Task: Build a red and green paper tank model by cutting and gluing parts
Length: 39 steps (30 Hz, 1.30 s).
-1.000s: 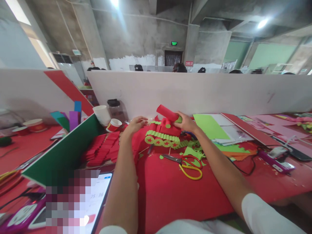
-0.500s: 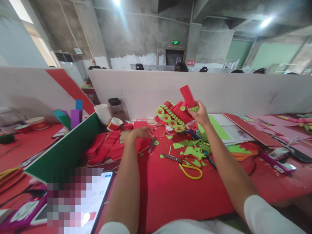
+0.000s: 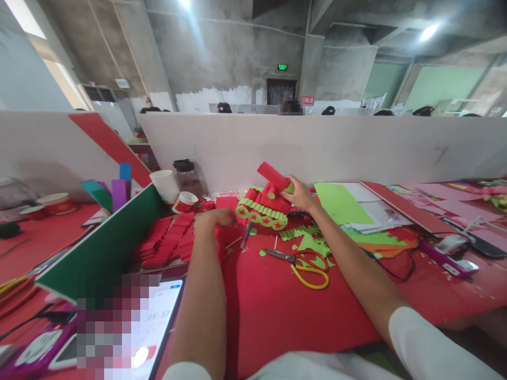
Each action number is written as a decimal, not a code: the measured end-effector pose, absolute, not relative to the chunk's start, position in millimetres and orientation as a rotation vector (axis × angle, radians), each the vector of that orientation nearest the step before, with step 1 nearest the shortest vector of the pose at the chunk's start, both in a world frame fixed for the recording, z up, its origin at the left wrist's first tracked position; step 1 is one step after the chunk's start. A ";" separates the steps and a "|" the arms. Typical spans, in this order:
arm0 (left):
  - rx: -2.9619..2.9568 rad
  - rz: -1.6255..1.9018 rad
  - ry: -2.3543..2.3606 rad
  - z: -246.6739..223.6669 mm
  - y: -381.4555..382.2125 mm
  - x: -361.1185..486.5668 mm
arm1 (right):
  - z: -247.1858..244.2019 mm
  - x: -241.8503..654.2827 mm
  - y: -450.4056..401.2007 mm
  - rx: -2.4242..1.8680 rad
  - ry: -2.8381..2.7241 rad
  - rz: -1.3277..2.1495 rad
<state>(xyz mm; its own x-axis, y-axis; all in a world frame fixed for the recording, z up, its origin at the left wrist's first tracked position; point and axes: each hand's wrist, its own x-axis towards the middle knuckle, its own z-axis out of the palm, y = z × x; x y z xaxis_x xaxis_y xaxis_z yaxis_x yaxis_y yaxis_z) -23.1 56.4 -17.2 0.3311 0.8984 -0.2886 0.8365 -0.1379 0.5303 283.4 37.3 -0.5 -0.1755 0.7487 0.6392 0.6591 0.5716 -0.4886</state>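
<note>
A model tank (image 3: 261, 206) of red and green paper stands above the back of the red table, its green wheels bearing red stars. My right hand (image 3: 301, 194) is closed around the turret end, where a red tube (image 3: 273, 176) slants up to the left. Left of the model, my left hand (image 3: 219, 219) is low over red paper pieces (image 3: 172, 240), fingers curled down; their tips and anything in them are hidden. Scissors (image 3: 295, 258) with red and yellow handles lie in front, beside green paper scraps (image 3: 315, 248).
A green board (image 3: 103, 237) stands upright on the left, near a phone (image 3: 166, 311). Behind it are a white cup (image 3: 163, 186), a paper cup (image 3: 185, 202) and a bottle (image 3: 188, 177). Green sheets (image 3: 343, 203) lie at right. A white partition (image 3: 356, 148) closes off the back.
My right hand has brought the model tank left and down, and its tube now tilts further left. My left hand has shifted slightly left and its fingers have curled in.
</note>
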 end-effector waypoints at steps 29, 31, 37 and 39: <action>2.115 -0.047 1.654 5.4 -18.2 -4.6 | 18.5 292.7 -2.0 -1.127 -2.207 -0.008; 2.069 -0.060 1.585 -9.3 -23.3 1.6 | 15.2 296.8 -20.4 -1.165 -2.213 0.134; 2.146 -0.041 1.702 -38.3 -29.8 10.0 | -10.2 338.0 -34.5 -1.464 -1.950 0.062; 2.166 -0.080 1.700 -41.0 -31.4 9.6 | -16.0 356.5 -30.8 -1.558 -1.880 0.007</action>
<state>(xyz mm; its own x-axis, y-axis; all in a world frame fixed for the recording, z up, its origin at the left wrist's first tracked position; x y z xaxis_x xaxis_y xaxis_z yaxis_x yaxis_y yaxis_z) 9.6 -31.4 -41.0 0.2649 0.9236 -0.2771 0.9456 -0.1926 0.2622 356.5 -30.8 -16.0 -0.0463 0.8691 0.4925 0.8654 0.2812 -0.4148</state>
